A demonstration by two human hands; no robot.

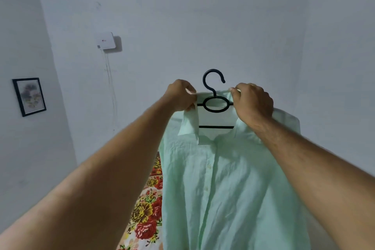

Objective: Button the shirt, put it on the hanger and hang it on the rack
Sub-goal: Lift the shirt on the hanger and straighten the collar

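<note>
Left hand [181, 96], right hand [253, 102]: each grip tight on collar [188, 126] of mint shirt [223, 189] (black hanger [216, 127] inside).

The shirt [223, 189] is held up on the hanger [215, 103]; its collar is pinched by the left hand [180, 95] and the right hand [251, 101], with the hook between the grips.

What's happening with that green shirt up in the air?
A person holds a pale green shirt up on a black hanger. The left hand and the right hand each pinch the collar beside the hook. The front looks buttoned. No rack is in view, so it is not hung up yet.
</note>
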